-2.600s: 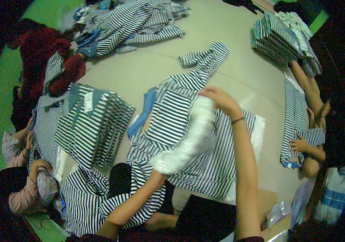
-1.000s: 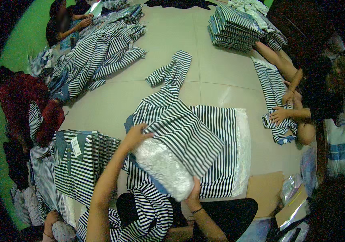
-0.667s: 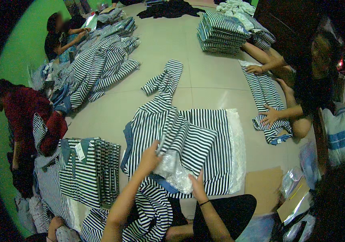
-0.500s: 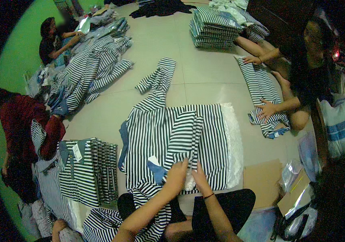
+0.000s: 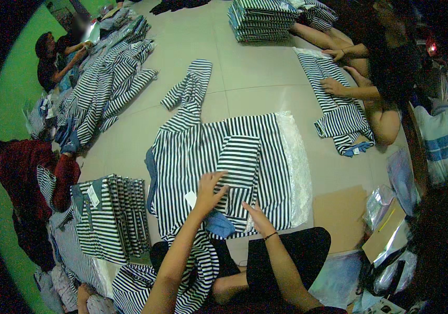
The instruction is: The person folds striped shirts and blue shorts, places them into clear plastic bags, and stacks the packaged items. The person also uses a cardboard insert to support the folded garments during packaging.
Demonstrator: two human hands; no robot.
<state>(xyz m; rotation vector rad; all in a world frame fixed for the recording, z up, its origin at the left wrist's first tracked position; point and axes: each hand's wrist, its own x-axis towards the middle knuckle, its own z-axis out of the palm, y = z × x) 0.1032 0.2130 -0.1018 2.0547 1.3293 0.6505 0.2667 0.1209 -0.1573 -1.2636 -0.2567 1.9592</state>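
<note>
A black-and-white striped shirt (image 5: 182,157) lies spread on the floor before me, with a white lace hem (image 5: 298,178) on its right side and a blue collar along its left. One sleeve (image 5: 238,159) is folded across the body, and its lower part doubles back near a blue cuff (image 5: 219,224). My left hand (image 5: 212,191) is open, fingers spread over the left edge of this folded sleeve. At the fold's lower right edge is my right hand (image 5: 258,217), open, thumb and fingers extended against the cloth. The far sleeve (image 5: 192,91) stretches away from me.
A stack of folded striped shirts (image 5: 111,217) stands at left, another stack (image 5: 260,21) far off. On the right, a co-worker's hands (image 5: 336,86) touch a striped garment (image 5: 333,99). Cardboard (image 5: 339,220) and plastic bags lie nearer. A large garment pile (image 5: 98,78) fills the far left.
My hands have moved apart; the left has slid up and left and spread over the sleeve. The sleeve's lower part now lies flatter, its blue cuff nearer me. The co-worker's hands have shifted along their garment.
</note>
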